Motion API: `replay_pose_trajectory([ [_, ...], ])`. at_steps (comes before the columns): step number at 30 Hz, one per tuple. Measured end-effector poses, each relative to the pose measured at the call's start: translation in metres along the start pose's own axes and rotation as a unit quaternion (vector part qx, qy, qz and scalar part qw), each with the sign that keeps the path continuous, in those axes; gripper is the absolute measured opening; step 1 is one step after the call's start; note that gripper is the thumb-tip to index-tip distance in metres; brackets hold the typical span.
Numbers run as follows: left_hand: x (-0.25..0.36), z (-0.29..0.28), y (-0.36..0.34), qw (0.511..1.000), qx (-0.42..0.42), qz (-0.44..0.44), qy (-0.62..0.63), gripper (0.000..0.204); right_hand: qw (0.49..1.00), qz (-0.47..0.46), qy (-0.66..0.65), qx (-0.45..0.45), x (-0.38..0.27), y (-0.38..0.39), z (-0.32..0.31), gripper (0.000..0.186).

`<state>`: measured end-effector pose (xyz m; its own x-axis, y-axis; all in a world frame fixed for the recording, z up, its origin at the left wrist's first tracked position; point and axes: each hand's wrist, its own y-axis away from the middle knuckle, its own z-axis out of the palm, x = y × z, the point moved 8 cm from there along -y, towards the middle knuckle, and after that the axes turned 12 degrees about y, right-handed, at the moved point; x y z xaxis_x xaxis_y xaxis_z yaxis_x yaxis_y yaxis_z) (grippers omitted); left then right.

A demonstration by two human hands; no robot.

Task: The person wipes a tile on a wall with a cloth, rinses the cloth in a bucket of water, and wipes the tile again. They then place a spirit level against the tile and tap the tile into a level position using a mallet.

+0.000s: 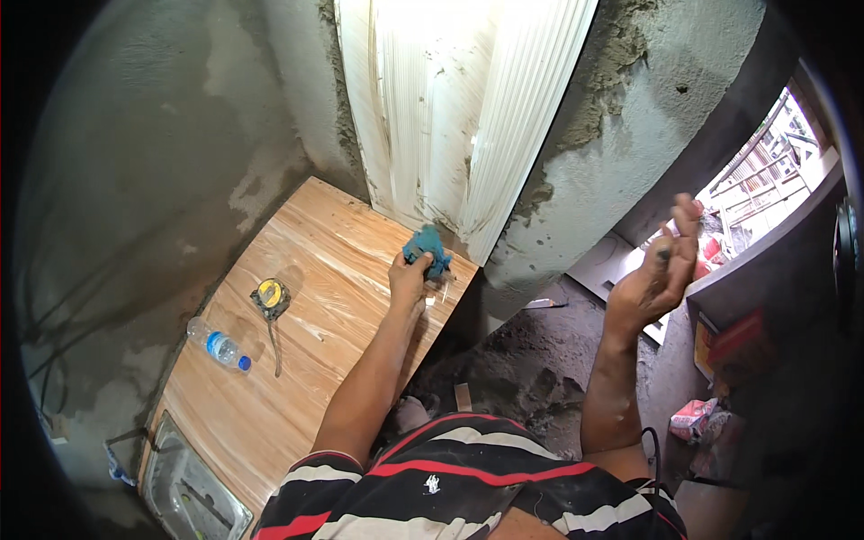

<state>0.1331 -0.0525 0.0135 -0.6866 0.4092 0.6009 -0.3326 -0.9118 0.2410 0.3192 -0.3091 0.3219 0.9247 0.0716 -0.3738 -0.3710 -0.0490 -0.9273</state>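
Note:
My left hand (409, 277) is closed on a crumpled blue-green cloth (427, 250). It holds the cloth at the far right corner of a wood-patterned countertop (337, 297), by the foot of a white ribbed panel (432, 117) with dirty smears. My right hand (657, 270) is raised in the air to the right, past the counter's edge. Its fingers are stretched out, nothing is in them, and a dark smudge marks the thumb.
A yellow-and-black tape measure (269, 293) and a plastic bottle with a blue cap (219, 344) lie on the counter's left half. A metal sink (193, 486) is set in its near left end. Rubble (531, 382) covers the floor; a bright window opening (765, 180) is at right.

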Motion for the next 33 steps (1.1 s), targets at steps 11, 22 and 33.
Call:
replay_pose_trajectory([
  [11,-0.016,0.05,-0.026,0.997,0.074,-0.02,-0.003,0.023,0.977,-0.133,0.163,0.038,0.027,0.004,0.08,0.063],
  [22,0.158,0.116,-0.023,0.974,-0.123,0.179,0.059,0.038,0.958,-0.162,0.227,0.065,0.031,0.01,0.087,0.059],
  [33,0.037,-0.061,-0.125,0.984,0.166,-0.002,0.068,0.019,0.952,-0.169,0.248,0.056,0.03,0.013,0.087,0.055],
])
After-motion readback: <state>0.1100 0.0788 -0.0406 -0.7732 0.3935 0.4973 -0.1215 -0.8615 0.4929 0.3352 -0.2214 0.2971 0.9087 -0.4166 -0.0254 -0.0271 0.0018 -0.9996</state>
